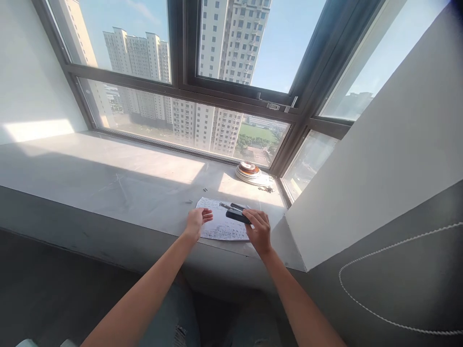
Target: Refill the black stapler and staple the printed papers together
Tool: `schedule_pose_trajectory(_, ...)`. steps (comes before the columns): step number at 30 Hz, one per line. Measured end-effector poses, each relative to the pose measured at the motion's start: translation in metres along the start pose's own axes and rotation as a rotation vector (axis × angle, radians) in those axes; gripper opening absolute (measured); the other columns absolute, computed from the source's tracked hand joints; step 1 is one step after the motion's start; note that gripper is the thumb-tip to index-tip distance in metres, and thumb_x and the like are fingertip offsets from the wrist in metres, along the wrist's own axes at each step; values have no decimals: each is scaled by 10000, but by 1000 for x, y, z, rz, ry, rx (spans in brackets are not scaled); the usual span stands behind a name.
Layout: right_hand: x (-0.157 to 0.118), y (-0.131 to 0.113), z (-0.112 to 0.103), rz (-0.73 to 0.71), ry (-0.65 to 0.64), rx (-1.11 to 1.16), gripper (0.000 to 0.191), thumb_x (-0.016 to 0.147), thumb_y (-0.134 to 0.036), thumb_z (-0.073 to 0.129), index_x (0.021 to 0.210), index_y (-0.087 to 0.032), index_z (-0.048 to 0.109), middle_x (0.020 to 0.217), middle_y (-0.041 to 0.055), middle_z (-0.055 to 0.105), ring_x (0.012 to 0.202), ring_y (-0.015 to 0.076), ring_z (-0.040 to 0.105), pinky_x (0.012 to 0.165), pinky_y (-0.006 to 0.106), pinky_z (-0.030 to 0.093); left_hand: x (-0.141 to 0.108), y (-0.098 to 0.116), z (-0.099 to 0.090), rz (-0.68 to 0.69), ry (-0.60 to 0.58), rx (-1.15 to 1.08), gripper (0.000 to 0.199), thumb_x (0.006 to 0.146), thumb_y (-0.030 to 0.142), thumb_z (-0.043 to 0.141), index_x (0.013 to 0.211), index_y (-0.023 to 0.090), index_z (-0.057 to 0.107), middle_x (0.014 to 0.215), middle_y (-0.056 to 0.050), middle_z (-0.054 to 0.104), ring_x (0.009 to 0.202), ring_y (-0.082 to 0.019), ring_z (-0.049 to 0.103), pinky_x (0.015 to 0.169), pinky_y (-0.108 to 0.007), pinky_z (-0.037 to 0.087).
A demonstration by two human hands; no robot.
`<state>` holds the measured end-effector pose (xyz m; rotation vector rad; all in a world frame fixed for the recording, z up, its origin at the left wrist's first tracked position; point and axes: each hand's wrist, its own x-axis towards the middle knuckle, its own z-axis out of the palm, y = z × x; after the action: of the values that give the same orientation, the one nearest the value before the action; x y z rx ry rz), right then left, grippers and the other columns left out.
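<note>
Sheets of white paper (220,228) covered in handwriting lie near the front edge of the window sill. Above their right part, my right hand (259,229) grips a black stapler (237,215), its jaws pointing left and its metal part raised apart from the dark base. At the papers' left edge is my left hand (197,222), its fingers spread a little and pointing right, with nothing visible in them. The papers' right edge is partly hidden behind my right hand.
Stacked dishes or lids (249,173) sit at the sill's back right corner, with a small dark item (265,189) in front. Tiny bits (205,190) lie behind the papers. A slanted white wall (361,168) bounds the right, where a beaded cord (376,250) hangs.
</note>
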<state>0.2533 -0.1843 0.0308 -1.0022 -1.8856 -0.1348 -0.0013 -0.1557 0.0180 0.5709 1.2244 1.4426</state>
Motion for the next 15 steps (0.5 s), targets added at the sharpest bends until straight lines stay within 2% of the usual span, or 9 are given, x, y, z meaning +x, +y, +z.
schedule_pose_trajectory(1, 0, 8, 2, 98, 18, 27, 243, 990, -276, 588, 1155, -251, 765, 1112, 111, 780, 1110, 315, 695, 936, 496, 555, 5, 7, -10, 44, 23, 78, 112, 865, 202, 574, 830, 157, 670, 890, -147, 751, 776, -250, 746, 829, -449, 622)
schedule_pose_trajectory(3, 0, 23, 7, 304, 35, 86, 265, 919, -401, 690, 1103, -226, 769, 1025, 112, 784, 977, 313, 710, 848, 457, 577, 17, 24, -31, 248, 102, 463, 165, 865, 238, 541, 821, 179, 688, 928, -126, 759, 817, -253, 739, 787, -414, 609)
schedule_pose_trajectory(6, -2, 41, 13, 528, -15, 172, 379, 816, -490, 765, 1065, -205, 771, 888, 78, 778, 828, 291, 707, 777, 417, 576, 41, 47, -58, 360, 203, 700, 140, 852, 247, 571, 851, 194, 701, 969, -141, 755, 986, -326, 712, 915, -472, 551)
schedule_pose_trajectory(8, -5, 48, 18, 579, -80, 213, 411, 783, -504, 777, 1062, -201, 775, 885, 73, 780, 841, 300, 715, 792, 427, 577, 60, 58, -68, 464, 235, 965, 197, 882, 243, 554, 972, 178, 716, 1069, -183, 745, 1109, -366, 672, 991, -497, 506)
schedule_pose_trajectory(10, -9, 53, 21, 589, -136, 247, 429, 778, -510, 770, 1081, -205, 772, 945, 85, 787, 894, 318, 725, 804, 445, 584, 80, 64, -74, 528, 277, 1198, 325, 897, 267, 566, 1159, 123, 694, 1255, -251, 682, 1244, -409, 597, 1041, -514, 470)
schedule_pose_trajectory(13, -12, 56, 25, 591, -176, 271, 428, 799, -509, 750, 1108, -213, 756, 1003, 99, 785, 929, 325, 730, 780, 448, 596, 106, 68, -80, 519, 363, 1385, 629, 864, 356, 662, 1399, 40, 564, 1494, -329, 488, 1373, -476, 471, 1075, -543, 441)
schedule_pose_trajectory(15, -13, 57, 27, 585, -182, 265, 422, 811, -504, 740, 1122, -219, 746, 1004, 97, 781, 933, 321, 729, 776, 445, 597, 119, 68, -83, 505, 334, 1465, 662, 860, 379, 675, 1425, 53, 559, 1496, -315, 491, 1369, -480, 469, 1087, -548, 435)
